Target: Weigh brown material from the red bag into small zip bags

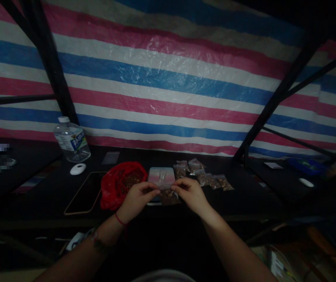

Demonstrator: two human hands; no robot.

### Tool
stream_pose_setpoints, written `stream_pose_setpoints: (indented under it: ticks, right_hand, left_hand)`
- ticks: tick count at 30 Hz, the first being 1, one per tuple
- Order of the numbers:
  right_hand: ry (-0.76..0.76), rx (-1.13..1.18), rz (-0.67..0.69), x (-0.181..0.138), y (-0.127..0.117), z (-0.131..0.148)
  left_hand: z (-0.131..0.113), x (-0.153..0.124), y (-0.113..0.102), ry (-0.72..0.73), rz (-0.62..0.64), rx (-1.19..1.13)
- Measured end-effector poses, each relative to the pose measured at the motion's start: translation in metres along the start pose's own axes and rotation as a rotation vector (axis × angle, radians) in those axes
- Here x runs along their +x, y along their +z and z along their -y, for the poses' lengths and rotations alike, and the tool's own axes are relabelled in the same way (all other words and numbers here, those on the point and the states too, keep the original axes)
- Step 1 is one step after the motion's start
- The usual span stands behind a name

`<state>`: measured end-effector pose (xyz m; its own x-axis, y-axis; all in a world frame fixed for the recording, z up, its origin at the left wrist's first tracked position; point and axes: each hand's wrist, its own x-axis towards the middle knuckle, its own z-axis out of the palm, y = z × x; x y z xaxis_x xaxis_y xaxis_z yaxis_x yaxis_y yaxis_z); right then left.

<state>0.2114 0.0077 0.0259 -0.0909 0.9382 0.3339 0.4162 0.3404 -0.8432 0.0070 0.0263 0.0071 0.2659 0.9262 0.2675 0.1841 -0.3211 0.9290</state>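
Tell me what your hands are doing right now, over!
Left hand and right hand both pinching one small clear bag of brown bits. Red bag left. Filled bags piled right.

1. A dark table [53, 196] ran across the view in front of a striped tarpaulin, and everything rested on its black top.
2. A clear plastic water bottle [71, 141] with a white cap and blue label stood at the back left.
3. A small white oval object [78, 169] lay just in front of the bottle.
4. A dark tablet [82, 192] with a pale edge lay flat beside a crumpled red plastic bag [118, 182].
5. A pink and blue tin [161, 175] sat right of the red bag.
6. Several small clear sachets [206, 176] of brown bits lay scattered right of the tin.
7. A flat grey card [111, 157] lay near the back edge.
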Motion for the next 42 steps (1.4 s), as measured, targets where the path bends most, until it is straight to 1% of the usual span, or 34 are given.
stream_pose_setpoints:
  ticks: [4,8,12,15,19,27,33,39,42]
  right_hand:
    - [-0.026,0.035,-0.018,0.001,0.005,-0.003]
    - [-0.065,0.003,0.000,0.002,0.009,-0.005]
    - [-0.019,0.008,-0.003,0.004,0.009,-0.007]
    - [-0.021,0.030,0.010,0.004,0.008,-0.007]
    - [-0.039,0.047,-0.022,0.004,0.011,-0.007]
    - [-0.057,0.058,-0.006,0.001,0.019,-0.005]
    - [-0.127,0.065,0.020,-0.003,0.020,0.002]
    - [-0.134,0.075,0.023,-0.009,0.026,0.006]
    - [-0.147,0.067,0.021,-0.010,0.027,0.008]
  left_hand:
    - [0.000,-0.002,-0.001,0.022,-0.045,0.032]
    - [-0.001,-0.003,0.000,0.064,-0.034,0.042]
    - [-0.003,-0.002,0.000,0.018,-0.045,0.029]
    - [-0.005,-0.001,-0.001,-0.001,-0.051,0.016]
    - [-0.005,-0.001,0.001,0.004,-0.025,0.025]
    - [-0.007,-0.005,0.000,0.047,-0.073,0.109]
    - [-0.011,-0.007,0.001,0.050,-0.034,0.139]
    - [-0.013,-0.011,0.004,0.084,0.020,0.177]
    - [-0.012,-0.013,0.006,0.105,0.018,0.218]
